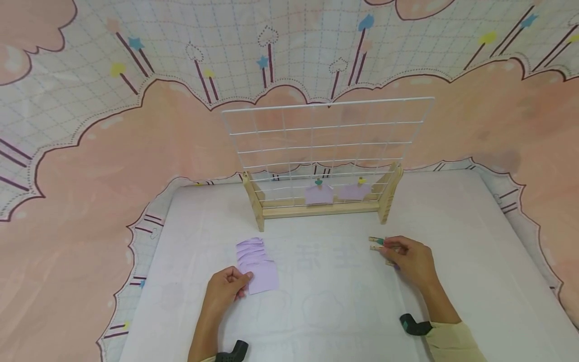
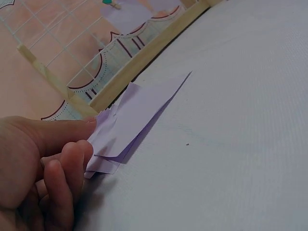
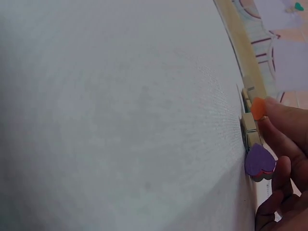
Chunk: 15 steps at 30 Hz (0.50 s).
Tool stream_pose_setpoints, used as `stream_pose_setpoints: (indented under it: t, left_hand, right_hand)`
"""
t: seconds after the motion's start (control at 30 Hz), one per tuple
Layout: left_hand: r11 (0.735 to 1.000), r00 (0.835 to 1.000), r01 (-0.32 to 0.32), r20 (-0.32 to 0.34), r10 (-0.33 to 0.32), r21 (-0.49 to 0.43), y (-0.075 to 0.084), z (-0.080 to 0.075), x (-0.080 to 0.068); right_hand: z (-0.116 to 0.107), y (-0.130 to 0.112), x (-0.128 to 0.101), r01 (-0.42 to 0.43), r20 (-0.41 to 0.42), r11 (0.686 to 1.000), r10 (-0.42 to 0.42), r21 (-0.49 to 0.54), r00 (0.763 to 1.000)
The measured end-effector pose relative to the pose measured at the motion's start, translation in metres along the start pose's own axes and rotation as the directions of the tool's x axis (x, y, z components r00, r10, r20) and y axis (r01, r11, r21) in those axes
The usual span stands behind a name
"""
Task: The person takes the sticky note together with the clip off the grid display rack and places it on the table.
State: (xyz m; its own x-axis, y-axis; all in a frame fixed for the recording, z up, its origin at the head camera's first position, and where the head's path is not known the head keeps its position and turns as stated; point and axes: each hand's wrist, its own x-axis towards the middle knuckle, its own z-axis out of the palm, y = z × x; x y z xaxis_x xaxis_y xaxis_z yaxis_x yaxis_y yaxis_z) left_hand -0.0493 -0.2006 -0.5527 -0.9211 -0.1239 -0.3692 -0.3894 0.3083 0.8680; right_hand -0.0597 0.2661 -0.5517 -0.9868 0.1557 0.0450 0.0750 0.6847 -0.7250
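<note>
A fanned pile of lilac paper slips (image 1: pixel 255 261) lies on the white table (image 1: pixel 325 301), left of centre; the overlapping edges suggest about eight sheets, though the exact count cannot be told. The left hand (image 1: pixel 224 290) sits at the pile's near left corner, thumb and fingers (image 2: pixel 72 154) pinching the edge of the nearest slips, which lift slightly off the table.

Behind, one white wire grid (image 1: pixel 325 146) stands upright in a wooden stand (image 1: pixel 318 208). Two lilac slips hang from its lower wire: one under a teal-topped clip (image 1: pixel 318 182), one under a yellow-topped clip (image 1: pixel 361 180).

To the right, the right hand (image 1: pixel 409 259) rests on the table with its fingers curled onto a small cluster of wooden clothespins (image 1: pixel 377 244). At least three show: teal-topped in the head view, orange-topped (image 3: pixel 258 108) and purple heart-topped (image 3: pixel 260 161) at the fingertips in the wrist view.
</note>
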Motion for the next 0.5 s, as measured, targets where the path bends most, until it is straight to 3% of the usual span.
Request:
stream_pose_setpoints:
  t: [0.5]
  left_hand:
    - [1.0, 1.0, 0.019, -0.008, -0.019, -0.002, -0.004, 0.0012, 0.0034]
  right_hand:
    - [0.0026, 0.001, 0.0018, 0.005, -0.009, 0.998, -0.006, -0.055, 1.0]
